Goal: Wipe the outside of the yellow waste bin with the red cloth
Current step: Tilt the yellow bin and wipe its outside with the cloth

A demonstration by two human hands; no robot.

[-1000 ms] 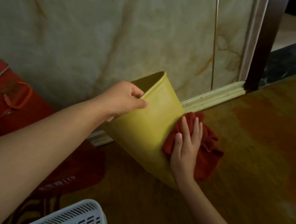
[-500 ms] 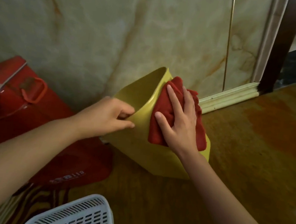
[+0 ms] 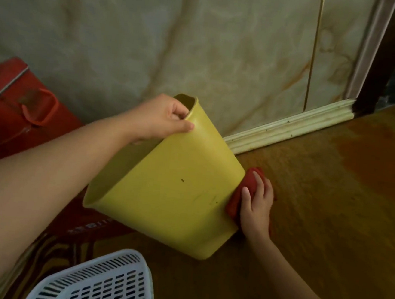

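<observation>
The yellow waste bin [image 3: 176,186] is tilted over, its open mouth pointing left and its base to the right, one lower corner near the brown floor. My left hand [image 3: 163,119] grips the bin's upper rim, fingers curled inside, thumb on the outside. My right hand [image 3: 256,203] presses the red cloth [image 3: 246,185] flat against the bin's base end on the right. Most of the cloth is hidden under my palm and behind the bin.
A marble-look wall with a pale skirting board [image 3: 290,127] runs behind the bin. A red box with a handle [image 3: 13,117] stands at left, a red mat [image 3: 88,223] lies under the bin's mouth, and a white slotted basket [image 3: 99,282] sits at the bottom.
The bin has been turned so its side faces up and its base points right. My right hand slid the cloth from near the rim down to the base end.
</observation>
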